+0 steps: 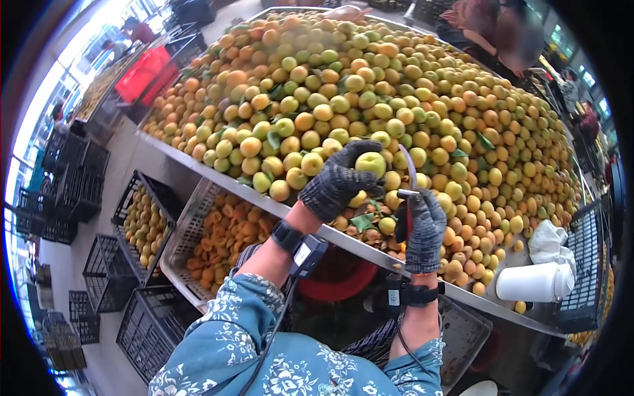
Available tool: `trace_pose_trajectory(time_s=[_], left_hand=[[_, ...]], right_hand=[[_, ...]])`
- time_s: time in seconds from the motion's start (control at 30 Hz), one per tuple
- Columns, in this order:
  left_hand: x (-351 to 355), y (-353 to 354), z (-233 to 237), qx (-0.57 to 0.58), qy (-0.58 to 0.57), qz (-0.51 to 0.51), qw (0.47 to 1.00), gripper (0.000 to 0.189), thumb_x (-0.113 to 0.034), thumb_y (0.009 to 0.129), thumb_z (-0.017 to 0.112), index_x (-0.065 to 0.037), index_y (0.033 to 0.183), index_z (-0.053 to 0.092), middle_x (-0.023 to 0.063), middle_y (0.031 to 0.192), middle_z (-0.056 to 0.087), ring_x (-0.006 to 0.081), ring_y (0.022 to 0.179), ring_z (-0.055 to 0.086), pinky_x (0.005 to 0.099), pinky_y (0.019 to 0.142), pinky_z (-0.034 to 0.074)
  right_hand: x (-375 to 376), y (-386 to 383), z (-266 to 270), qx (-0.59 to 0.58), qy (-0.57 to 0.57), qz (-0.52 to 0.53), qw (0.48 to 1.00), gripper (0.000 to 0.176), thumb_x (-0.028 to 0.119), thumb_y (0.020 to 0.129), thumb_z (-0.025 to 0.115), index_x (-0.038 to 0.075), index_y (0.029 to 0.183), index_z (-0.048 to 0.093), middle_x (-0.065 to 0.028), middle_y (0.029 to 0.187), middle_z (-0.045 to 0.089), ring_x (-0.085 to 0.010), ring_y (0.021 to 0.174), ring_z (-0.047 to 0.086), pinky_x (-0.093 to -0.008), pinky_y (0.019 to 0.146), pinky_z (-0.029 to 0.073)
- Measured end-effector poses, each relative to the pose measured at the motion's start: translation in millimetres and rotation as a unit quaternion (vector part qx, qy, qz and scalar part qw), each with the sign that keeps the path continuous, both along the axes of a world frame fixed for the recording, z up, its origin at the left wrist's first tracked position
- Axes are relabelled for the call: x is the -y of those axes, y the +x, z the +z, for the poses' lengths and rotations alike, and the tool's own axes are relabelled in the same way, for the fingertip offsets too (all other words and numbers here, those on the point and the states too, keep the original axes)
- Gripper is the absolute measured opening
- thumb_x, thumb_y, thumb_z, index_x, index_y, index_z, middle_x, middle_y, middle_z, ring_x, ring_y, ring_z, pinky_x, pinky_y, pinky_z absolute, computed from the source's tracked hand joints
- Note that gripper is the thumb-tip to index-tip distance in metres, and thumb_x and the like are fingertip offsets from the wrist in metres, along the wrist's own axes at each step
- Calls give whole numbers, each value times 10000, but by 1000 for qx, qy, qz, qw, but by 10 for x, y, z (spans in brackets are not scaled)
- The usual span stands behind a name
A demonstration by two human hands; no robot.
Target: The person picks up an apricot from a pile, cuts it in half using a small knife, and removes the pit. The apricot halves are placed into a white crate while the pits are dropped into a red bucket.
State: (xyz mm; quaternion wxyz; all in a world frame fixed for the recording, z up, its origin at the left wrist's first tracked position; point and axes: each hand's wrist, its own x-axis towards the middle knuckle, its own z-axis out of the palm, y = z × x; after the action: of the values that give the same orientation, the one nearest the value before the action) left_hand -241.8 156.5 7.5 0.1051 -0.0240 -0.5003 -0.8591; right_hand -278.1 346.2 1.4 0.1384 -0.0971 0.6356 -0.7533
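Note:
My left hand (340, 181), in a dark grey knit glove, grips a yellow-green apricot (371, 164) between thumb and fingers. In my right hand (424, 228), gloved the same way, is a small curved knife (411, 165). Its blade points up and stands just right of the apricot, apart from it. Both hands are above the near edge of a metal table (191, 163) heaped with apricots (317, 112). Between the hands and the table rim lies a small pile of apricot scraps and leaves (371, 216).
Left of my lap, a white basket (173, 241) holds split apricots. Black crates (109, 274) stand on the floor beyond it. Below the table is a red basin (340, 287). A white container (533, 282) lies at the right, near a white bag (549, 244). Another person (472, 30) works across the heap.

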Motion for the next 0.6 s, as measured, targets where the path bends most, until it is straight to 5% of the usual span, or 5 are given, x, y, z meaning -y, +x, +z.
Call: trace_pose_trajectory(time_s=[0.27, 0.33, 0.6], left_hand=[[93, 60, 95, -4, -63, -4, 998, 502, -96, 713, 788, -34, 1180, 615, 46, 1113, 629, 137, 1036, 581, 300, 933, 468], [101, 68, 144, -15, -119, 0, 993, 532, -86, 710, 786, -34, 1208, 606, 50, 1136, 628, 136, 1065, 574, 294, 945, 458], [91, 96, 94, -5, 144, -79, 986, 501, -232, 832, 725, -21, 1240, 525, 87, 1095, 605, 187, 950, 640, 332, 792, 575]], right_hand=[[96, 220, 70, -50, 51, 38, 997, 254, 297, 941, 611, 52, 991, 654, 52, 699, 534, -30, 588, 457, -203, 502, 348], [132, 226, -31, -151, 48, 1, 987, 191, 230, 942, 602, 52, 990, 653, 57, 650, 540, -16, 490, 440, -177, 415, 320], [128, 249, -8, -99, 18, -7, 995, 163, 211, 929, 615, 56, 965, 650, 53, 629, 525, -21, 482, 435, -188, 414, 328]])
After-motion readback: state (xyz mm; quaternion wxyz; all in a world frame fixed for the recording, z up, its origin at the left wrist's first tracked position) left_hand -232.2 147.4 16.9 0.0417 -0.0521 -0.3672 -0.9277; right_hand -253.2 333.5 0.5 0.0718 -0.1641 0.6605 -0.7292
